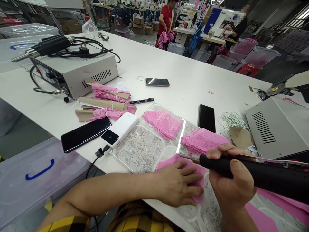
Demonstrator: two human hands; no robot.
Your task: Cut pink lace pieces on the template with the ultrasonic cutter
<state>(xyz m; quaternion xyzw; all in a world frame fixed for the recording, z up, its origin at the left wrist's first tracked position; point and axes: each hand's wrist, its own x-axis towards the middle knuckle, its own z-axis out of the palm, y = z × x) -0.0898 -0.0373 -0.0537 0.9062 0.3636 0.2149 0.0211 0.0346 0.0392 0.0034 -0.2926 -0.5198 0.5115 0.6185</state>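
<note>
My left hand (181, 183) lies flat, fingers spread, on a pink fabric piece (166, 163) on a clear plastic template (138, 149) with a marbled surface. In my right hand (231, 180) is a black handheld tool (263, 172) with a thick round grip. Its metal tip meets the upper edge of that fabric, just above my left fingers; whether it presses down I cannot tell. Two stacks of pink lace, a left stack (163, 124) and a right stack (205, 140), lie on the template beyond my hands. More pink fabric (262, 216) shows below my right wrist.
At left, a grey machine box (91, 72) carries a similar corded tool (51, 45). Tied pink lace bundles (108, 111), a power bank (120, 129) and several phones lie around the template. Another grey box (280, 125) and green cord (233, 122) are right. A person in red (166, 19) stands beyond.
</note>
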